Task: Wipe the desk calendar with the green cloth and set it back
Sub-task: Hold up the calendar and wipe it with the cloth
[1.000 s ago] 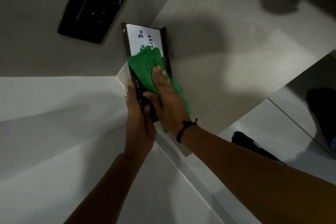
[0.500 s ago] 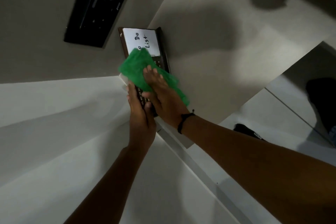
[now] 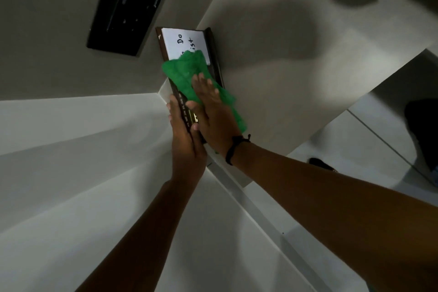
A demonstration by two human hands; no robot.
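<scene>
The desk calendar (image 3: 214, 54) is a dark brown board carrying a white card with handwritten "Do" and part of "List". It is held up in front of a grey wall. The left hand (image 3: 187, 142) has its grip closed around the lower edge of the calendar, next to a strip of month names. The right hand (image 3: 213, 116) lies flat and open, fingers stretched, and presses the green cloth (image 3: 187, 71) against the calendar's face. The cloth covers the lower part of the white card. A black panel (image 3: 128, 5) is on the wall, up and left of the calendar.
</scene>
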